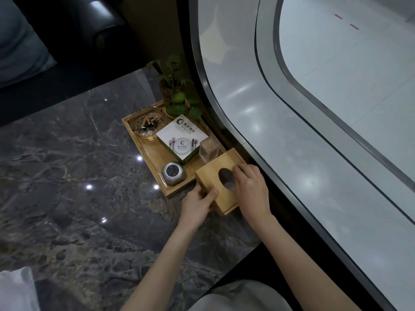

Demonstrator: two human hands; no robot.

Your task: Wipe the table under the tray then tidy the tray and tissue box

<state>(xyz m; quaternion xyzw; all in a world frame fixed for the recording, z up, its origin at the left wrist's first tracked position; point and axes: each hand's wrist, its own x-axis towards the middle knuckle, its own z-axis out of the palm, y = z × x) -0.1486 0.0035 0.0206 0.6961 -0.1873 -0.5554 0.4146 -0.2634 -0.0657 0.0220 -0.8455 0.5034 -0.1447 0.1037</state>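
Observation:
A wooden tissue box [213,173] with an oval opening on top sits on the dark marble table [78,176], against the near right corner of the wooden tray [155,158]. My left hand [197,204] grips its near left side, thumb on the top edge. My right hand [250,187] lies over the top right, fingers at the oval opening. No tissue shows in the opening.
The tray holds a glass ashtray [148,125] with cigarette butts, a white and green napkin box [182,139], a clear toothpick holder [208,150], a small grey round device [174,173] and a potted plant [177,95]. A curved window ledge [224,113] borders the table on the right.

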